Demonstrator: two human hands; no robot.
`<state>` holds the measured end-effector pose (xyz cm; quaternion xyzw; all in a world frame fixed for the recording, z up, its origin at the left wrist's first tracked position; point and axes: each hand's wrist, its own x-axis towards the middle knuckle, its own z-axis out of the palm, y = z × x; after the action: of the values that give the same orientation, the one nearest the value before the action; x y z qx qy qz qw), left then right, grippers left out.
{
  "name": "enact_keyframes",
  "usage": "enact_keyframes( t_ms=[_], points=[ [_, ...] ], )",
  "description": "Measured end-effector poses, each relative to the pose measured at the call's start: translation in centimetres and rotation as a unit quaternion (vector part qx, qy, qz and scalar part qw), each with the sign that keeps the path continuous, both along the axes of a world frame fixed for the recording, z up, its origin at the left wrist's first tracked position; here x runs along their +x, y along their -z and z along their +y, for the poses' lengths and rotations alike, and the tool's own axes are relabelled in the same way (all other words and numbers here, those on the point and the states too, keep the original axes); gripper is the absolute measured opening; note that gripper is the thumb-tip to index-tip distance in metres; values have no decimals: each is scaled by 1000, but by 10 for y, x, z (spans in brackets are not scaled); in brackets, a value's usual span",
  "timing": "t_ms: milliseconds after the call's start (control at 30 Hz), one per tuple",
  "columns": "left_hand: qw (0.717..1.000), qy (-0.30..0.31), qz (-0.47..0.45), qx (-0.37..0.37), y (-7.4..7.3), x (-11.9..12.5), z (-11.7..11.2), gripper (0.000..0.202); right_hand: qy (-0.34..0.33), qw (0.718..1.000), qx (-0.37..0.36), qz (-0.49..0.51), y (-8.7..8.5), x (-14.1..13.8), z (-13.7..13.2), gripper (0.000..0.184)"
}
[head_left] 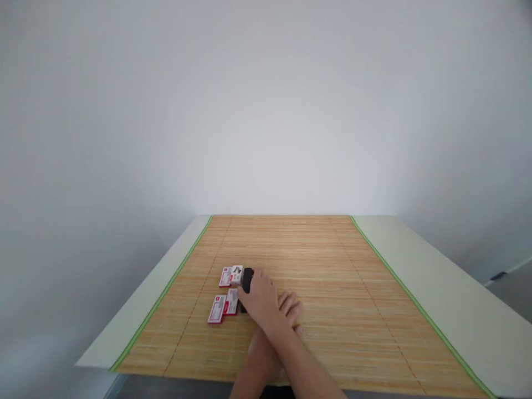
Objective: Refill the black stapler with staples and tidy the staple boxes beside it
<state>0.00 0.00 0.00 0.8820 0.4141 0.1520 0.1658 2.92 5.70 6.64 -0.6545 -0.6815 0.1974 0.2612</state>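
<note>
My forearms cross near the front of the bamboo mat, the right one on top. Beneath it, my left hand rests on the mat with its fingers apart and nothing in them. My right hand reaches over to the left and grips a long black object, which looks like a stapler; the hand covers much of it. Just left of it lie small red-and-white boxes: a box with a dark picture, a flat box beside it, and nearer to me two more, a box and a labelled box.
The mat has green edging and lies on a pale table. A white wall stands behind the table's far edge. A dark small item shows beyond the table's right side.
</note>
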Motion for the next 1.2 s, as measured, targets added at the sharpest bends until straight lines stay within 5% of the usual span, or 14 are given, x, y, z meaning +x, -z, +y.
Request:
enact_keyframes(
  t_ms=[133, 300, 433, 533, 767, 1000, 1200],
  points=[
    [998, 28, -50, -18, -24, -1, -12, 62, -24, 1000, 7, -12, 3, 41, 12, 32],
    [986, 11, -164, -7, -51, 2, -18, 37, -93, 995, 19, -14, -5, 123, 11, 32],
    [975, -101, -199, 12, -48, 0, -14, 35, -154, 988, 11, -5, -11, 174, -3, 32],
    [979, -130, -151, 43, -39, 1, -13, 38, -204, 979, 10, 14, -12, 193, -11, 33],
    [984, -135, -46, 103, -30, 11, -16, 47, -217, 975, 0, -38, -19, 189, -6, 29],
    [981, -158, -50, 102, -42, 14, -16, 35, -209, 967, 48, -136, -30, 154, 8, 19],
    [983, -144, -66, 89, -43, 12, -13, 45, -205, 969, 68, -119, -48, 165, 2, 16]
  ],
)
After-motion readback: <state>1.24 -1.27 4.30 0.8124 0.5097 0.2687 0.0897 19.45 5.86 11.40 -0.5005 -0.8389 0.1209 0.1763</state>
